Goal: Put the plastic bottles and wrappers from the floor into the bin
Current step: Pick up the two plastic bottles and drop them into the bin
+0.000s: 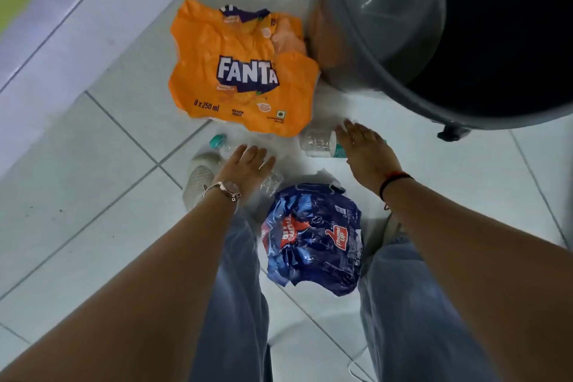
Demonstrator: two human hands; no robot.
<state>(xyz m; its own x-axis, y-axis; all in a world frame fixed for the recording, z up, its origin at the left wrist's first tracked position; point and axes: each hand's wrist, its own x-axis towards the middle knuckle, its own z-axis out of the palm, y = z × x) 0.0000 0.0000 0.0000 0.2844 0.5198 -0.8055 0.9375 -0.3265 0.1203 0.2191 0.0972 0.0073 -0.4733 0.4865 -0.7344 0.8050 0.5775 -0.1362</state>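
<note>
An orange Fanta wrapper (242, 71) lies flat on the white tiles beside the grey bin (387, 84). A crumpled blue wrapper (316, 239) lies between my feet. Two clear plastic bottles with teal caps lie on the floor. My left hand (248, 167) hovers open over the left bottle (221, 146) and partly hides it. My right hand (364, 149) is open, fingers flat, over the cap end of the right bottle (317, 143). Whether either hand touches its bottle is unclear.
The bin's dark opening (502, 40) fills the upper right, with a small wheel (449, 133) at its base. My light shoe (198, 180) stands beside the left bottle. A raised pale ledge (62, 25) runs along the upper left.
</note>
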